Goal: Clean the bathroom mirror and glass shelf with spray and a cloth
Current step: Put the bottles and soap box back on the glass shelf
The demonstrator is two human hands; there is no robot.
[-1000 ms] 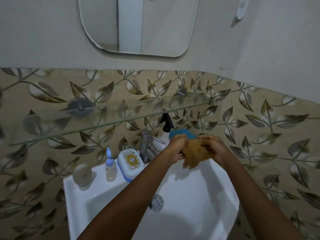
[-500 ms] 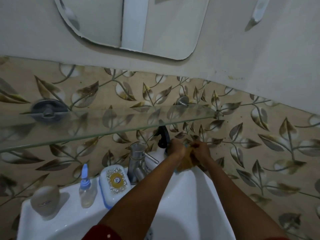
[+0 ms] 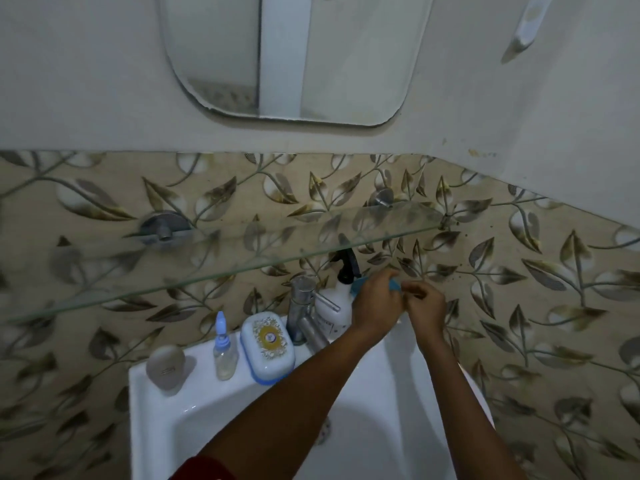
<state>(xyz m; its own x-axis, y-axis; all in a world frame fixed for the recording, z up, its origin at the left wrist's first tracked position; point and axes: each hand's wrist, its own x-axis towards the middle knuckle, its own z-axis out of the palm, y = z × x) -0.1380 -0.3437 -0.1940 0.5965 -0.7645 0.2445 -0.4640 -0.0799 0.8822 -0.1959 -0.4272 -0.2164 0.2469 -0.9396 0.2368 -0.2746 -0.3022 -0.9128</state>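
Cloth gone from sight; mid-frame, left hand (image 3: 375, 301) curls round a blue thing (image 3: 358, 285), right hand (image 3: 428, 304) unclear; lift spray bottle (image 3: 328, 308) upright.

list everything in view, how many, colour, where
mirror: 1, silver, wall at top
glass shelf: 1, clear, under the mirror
shelf brackets: 2, metal, at the shelf's back edge
wall hook: 1, white, upper right wall
sink: 1, white, below the shelf
tap: 1, chrome, back of the sink
spray bottle: 1, white, black trigger, right of tap
blue thing: 1, blue, under the left hand
soap box: 1, white and blue, left of tap
small bottle: 1, clear, blue cap, left of soap box
round object: 1, grey, sink's left corner
left hand: 1, on the blue thing
right hand: 1, right of the left hand
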